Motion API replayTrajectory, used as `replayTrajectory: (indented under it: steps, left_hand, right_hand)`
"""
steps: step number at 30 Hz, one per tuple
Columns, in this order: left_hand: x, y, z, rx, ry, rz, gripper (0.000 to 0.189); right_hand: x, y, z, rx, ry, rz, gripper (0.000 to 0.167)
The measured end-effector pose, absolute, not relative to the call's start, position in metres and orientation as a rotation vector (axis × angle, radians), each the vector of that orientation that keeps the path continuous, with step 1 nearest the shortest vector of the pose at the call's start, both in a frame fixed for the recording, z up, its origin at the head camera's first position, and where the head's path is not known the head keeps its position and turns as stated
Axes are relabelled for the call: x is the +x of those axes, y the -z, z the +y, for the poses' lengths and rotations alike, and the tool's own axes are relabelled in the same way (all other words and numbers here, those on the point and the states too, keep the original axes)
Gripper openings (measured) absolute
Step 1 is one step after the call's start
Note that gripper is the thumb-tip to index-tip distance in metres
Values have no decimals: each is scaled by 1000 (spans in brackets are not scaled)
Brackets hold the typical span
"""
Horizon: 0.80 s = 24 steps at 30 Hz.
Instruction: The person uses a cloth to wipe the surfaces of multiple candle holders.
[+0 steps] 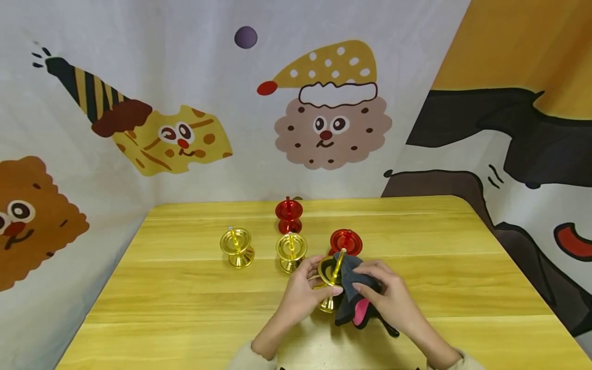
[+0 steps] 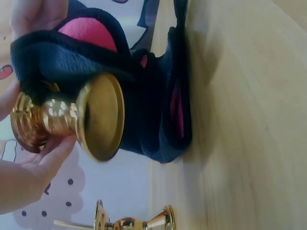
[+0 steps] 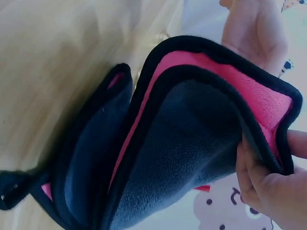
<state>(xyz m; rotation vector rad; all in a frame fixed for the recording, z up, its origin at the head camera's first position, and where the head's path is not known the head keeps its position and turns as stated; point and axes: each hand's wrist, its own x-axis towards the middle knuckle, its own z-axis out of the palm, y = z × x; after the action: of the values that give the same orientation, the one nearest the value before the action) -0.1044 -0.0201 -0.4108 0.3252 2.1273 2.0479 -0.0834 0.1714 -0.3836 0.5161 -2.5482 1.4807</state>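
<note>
My left hand (image 1: 300, 290) grips a gold candle holder (image 1: 328, 304) by its upper dish, with the thumb at the near rim. The holder is tilted, and the left wrist view shows the underside of its base (image 2: 106, 117) lifted off the table. Pinched in my right hand (image 1: 390, 293) is a folded dark grey-blue cloth (image 3: 177, 129) with black edging and a pink inner side. The cloth lies against the right side of the holder and hides part of it. A thin gold stick (image 1: 339, 264) rises from the dish.
Two more gold candle holders stand to the left, one farther out (image 1: 238, 252) and one nearer (image 1: 290, 252). A red candle holder (image 1: 289, 218) stands at the back edge; another red one (image 1: 346, 240) is just behind my hands. The wooden table (image 1: 185, 313) meets a cartoon-printed curtain (image 1: 259, 164).
</note>
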Motion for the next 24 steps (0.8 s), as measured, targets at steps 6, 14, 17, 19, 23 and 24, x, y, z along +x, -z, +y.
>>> replayTrajectory:
  steps: [6,14,17,19,23,24]
  left_hand:
    - [-114,404,-35,234,-2051,2077,63]
    - [-121,398,-38,152,-2078,2037,60]
    - [-120,401,-32,136,-2104,1999,60]
    - [-120,404,-30,132,-2126,1982,56]
    - [-119,406,-29,185,-2112,1985,43]
    - [-119,406,-30,223,-2097,1983,40]
  right_hand:
    - [-86,379,185,545,-1593,-2428,23]
    - [-84,392,181,682,-1602,-2384,26]
    - [-85,396,176,684,-1629,-2365,25]
    - [-86,397,174,668,-1636,-2362,25]
    - [-89,397,172,632,-1668,-2351,23]
    - [-89,396,172,614,-1679,-2351,22]
